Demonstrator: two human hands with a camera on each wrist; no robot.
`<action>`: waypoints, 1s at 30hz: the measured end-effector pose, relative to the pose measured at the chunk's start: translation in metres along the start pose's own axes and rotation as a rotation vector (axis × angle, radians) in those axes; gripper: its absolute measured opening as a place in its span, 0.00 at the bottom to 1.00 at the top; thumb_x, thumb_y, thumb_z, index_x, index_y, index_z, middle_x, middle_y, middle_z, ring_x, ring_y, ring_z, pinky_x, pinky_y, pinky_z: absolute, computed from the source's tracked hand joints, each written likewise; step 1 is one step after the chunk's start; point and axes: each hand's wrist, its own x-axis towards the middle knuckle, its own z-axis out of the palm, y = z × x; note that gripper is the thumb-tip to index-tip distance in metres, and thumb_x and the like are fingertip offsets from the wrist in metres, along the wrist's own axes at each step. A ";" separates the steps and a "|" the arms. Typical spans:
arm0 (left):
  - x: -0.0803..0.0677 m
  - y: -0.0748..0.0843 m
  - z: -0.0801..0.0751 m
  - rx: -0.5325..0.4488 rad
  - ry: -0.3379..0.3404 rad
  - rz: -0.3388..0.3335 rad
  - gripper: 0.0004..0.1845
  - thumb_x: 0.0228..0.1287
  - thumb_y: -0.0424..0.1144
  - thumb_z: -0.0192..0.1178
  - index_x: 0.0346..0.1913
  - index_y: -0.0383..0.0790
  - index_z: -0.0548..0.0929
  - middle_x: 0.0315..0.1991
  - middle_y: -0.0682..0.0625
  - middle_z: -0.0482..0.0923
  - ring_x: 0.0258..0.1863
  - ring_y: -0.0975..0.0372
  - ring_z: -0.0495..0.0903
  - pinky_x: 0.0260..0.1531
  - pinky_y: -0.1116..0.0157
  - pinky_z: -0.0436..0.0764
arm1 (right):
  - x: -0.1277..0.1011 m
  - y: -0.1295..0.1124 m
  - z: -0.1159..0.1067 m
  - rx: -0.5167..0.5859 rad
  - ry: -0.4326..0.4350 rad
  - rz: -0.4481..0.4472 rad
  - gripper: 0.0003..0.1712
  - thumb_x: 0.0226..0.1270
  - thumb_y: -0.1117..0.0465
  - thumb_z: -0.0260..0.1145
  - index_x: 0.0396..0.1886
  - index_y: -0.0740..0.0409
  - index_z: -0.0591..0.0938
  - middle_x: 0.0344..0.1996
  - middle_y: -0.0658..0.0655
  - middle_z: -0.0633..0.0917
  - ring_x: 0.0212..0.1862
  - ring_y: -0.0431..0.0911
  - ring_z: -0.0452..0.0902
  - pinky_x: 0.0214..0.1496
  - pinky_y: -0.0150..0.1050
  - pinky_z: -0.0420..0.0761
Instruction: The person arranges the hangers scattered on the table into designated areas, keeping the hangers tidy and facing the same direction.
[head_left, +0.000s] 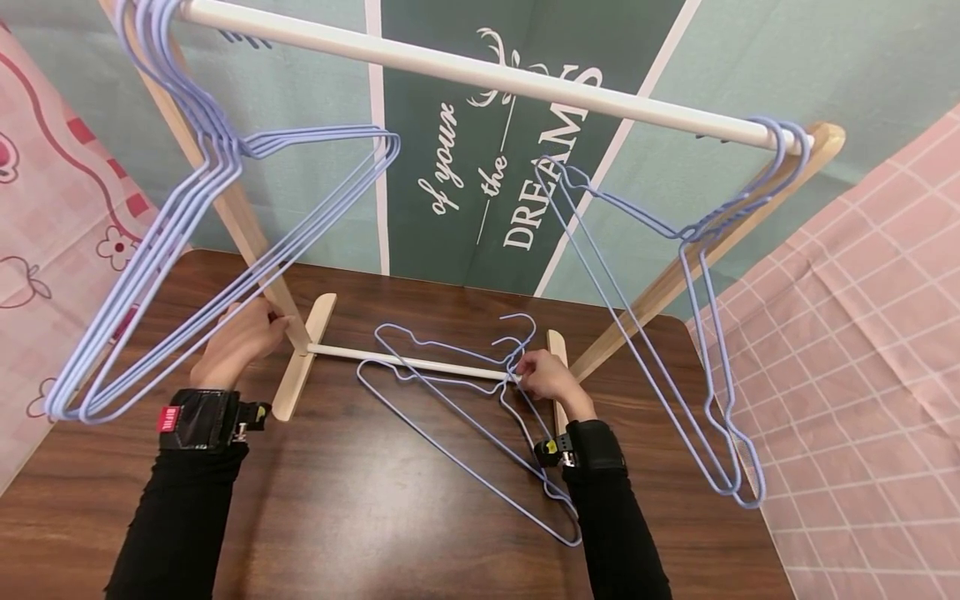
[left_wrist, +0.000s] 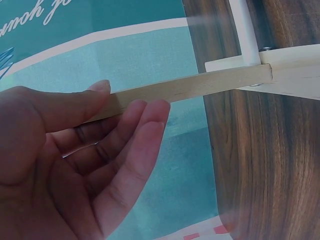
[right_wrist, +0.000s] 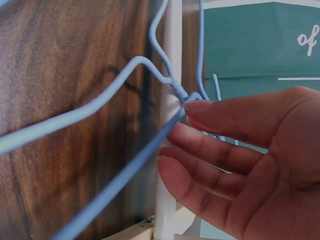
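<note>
My left hand holds the left wooden upright of a garment rack, low down near its foot. In the left wrist view the thumb lies over that upright and the fingers curl under it. My right hand pinches a blue wire hanger at its neck, just under the hook, beside the white lower bar. A second blue hanger overlaps it, its hook also close to my right fingers. Both lie aslant across the lower bar, low over the brown table.
Several blue hangers hang at the left end of the white top rail, in front of my left hand. Two more hangers hang at the right end, near the right upright. Behind stands a green cloth with lettering.
</note>
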 end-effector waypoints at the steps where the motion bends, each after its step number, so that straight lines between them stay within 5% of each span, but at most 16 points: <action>1: 0.000 0.000 0.000 -0.002 -0.001 0.000 0.14 0.67 0.37 0.45 0.32 0.30 0.76 0.16 0.48 0.63 0.15 0.59 0.62 0.18 0.64 0.60 | 0.000 0.000 0.001 -0.005 -0.003 -0.003 0.08 0.46 0.77 0.59 0.30 0.72 0.77 0.21 0.57 0.78 0.18 0.44 0.73 0.22 0.38 0.77; 30: -0.002 0.001 0.000 -0.047 -0.043 -0.041 0.15 0.69 0.40 0.44 0.33 0.30 0.74 0.18 0.48 0.64 0.17 0.59 0.62 0.19 0.64 0.59 | 0.003 -0.002 0.010 -0.068 0.009 -0.027 0.14 0.39 0.81 0.54 0.29 0.69 0.76 0.17 0.56 0.77 0.16 0.41 0.70 0.17 0.34 0.75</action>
